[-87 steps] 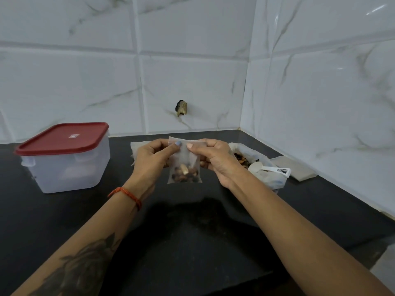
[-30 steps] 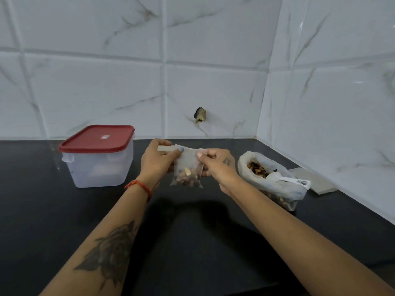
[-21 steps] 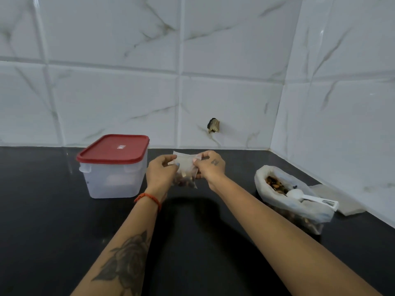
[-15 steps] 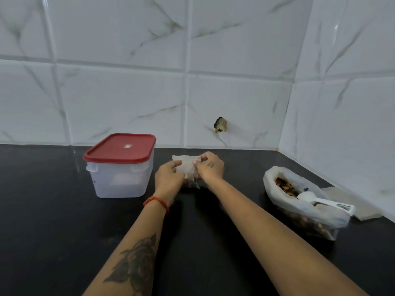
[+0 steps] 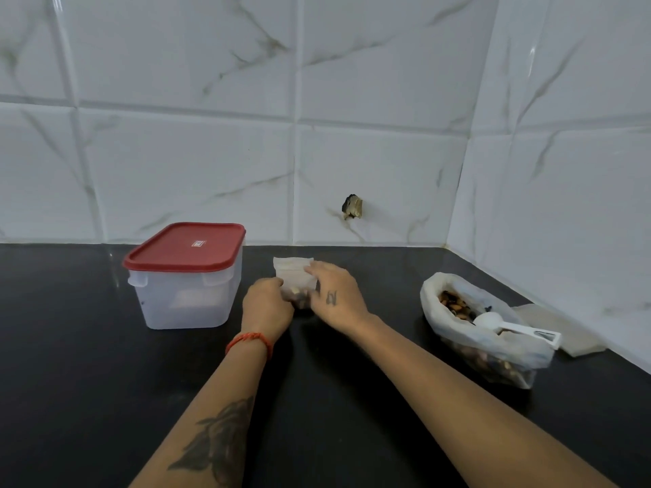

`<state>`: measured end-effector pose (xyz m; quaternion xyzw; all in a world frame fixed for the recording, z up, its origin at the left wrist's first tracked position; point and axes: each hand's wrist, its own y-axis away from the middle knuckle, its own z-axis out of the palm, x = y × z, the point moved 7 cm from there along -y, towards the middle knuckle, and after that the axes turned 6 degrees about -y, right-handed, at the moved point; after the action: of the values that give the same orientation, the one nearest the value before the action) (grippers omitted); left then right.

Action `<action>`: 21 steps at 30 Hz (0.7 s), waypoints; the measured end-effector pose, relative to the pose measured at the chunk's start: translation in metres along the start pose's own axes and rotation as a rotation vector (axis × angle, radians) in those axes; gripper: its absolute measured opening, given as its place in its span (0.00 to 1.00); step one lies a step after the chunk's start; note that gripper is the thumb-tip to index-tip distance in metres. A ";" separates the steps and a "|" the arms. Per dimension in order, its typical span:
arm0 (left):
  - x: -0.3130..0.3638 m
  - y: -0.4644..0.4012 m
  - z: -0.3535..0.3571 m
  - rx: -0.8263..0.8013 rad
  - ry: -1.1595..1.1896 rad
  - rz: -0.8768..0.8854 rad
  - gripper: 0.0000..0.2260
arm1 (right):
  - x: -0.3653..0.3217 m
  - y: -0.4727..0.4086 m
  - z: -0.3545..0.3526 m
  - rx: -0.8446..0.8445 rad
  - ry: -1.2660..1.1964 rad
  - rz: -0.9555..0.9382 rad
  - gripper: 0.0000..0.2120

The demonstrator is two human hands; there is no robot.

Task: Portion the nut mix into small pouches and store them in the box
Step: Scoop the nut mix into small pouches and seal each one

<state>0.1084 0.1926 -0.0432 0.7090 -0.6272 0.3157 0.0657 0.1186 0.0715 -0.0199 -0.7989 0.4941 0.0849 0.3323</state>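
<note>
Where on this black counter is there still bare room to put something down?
The counter lies bare in front of and left of the box, and between the forearms. It is crowded where both hands handle the pouch, and by the nut bag.

Soft, even light falls from above. Glossy wall tiles show faint glare streaks at the upper right. The black counter swallows shadows. Wide-angle bending curves the tile lines; hands look slightly motion-blurred.

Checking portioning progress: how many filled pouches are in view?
1: a pouch on the counter between both hands. The closed box may hide more.
</note>
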 end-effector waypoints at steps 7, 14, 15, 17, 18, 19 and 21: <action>0.007 0.004 0.004 -0.074 -0.168 0.055 0.06 | 0.005 0.006 0.019 -0.155 0.069 0.016 0.08; 0.033 0.013 -0.021 0.148 0.031 0.168 0.20 | -0.006 0.011 -0.028 -0.021 -0.148 0.099 0.21; 0.045 0.019 -0.029 0.198 0.074 0.209 0.19 | -0.007 0.013 -0.044 0.021 -0.192 0.110 0.21; 0.070 0.037 -0.041 0.258 0.220 0.275 0.18 | -0.008 0.024 -0.082 0.088 -0.239 0.105 0.21; 0.082 0.048 -0.044 0.259 0.317 0.296 0.17 | -0.007 0.032 -0.104 0.123 -0.250 0.098 0.21; 0.095 0.060 -0.046 0.243 0.419 0.314 0.17 | -0.004 0.041 -0.128 0.158 -0.263 0.098 0.20; 0.124 0.081 -0.046 0.176 0.585 0.338 0.16 | 0.009 0.062 -0.177 0.229 -0.297 0.121 0.20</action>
<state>0.0183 0.0939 0.0343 0.4775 -0.6609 0.5646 0.1280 0.0370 -0.0620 0.0831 -0.7036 0.4931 0.1649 0.4844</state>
